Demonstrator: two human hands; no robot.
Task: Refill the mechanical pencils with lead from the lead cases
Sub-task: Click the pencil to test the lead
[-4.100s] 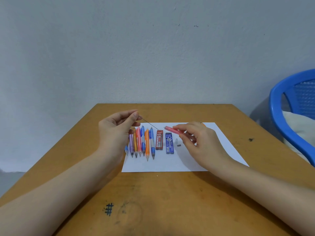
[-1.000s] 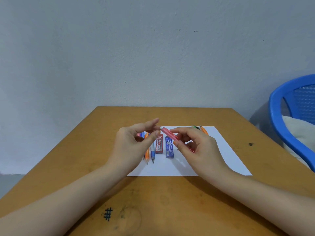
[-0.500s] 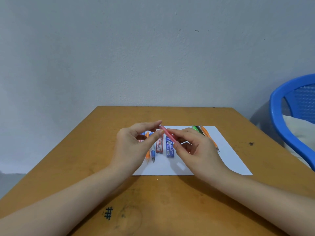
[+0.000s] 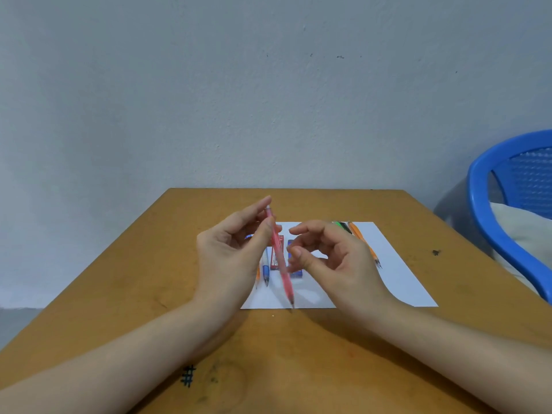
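Note:
My left hand (image 4: 231,255) pinches the top end of a pink mechanical pencil (image 4: 280,261), which hangs steeply with its tip down toward the near edge of the white paper (image 4: 397,282). Just right of the pencil hovers my right hand (image 4: 331,261), fingers loosely curled and holding nothing. A red lead case (image 4: 274,258) and a blue lead case (image 4: 295,273) lie on the paper, partly hidden by the pencil and my fingers. A blue pencil (image 4: 265,271) and an orange one (image 4: 257,274) peek out beside my left hand.
Green, black and orange pencils (image 4: 357,234) lie on the paper's right part behind my right hand. The paper sits on a brown wooden table (image 4: 149,279) against a grey wall. A blue plastic chair (image 4: 490,222) stands to the right.
The pink pencil passed from my right hand to my left, which now holds it by the top, tip down. My right hand has let go and drawn slightly right.

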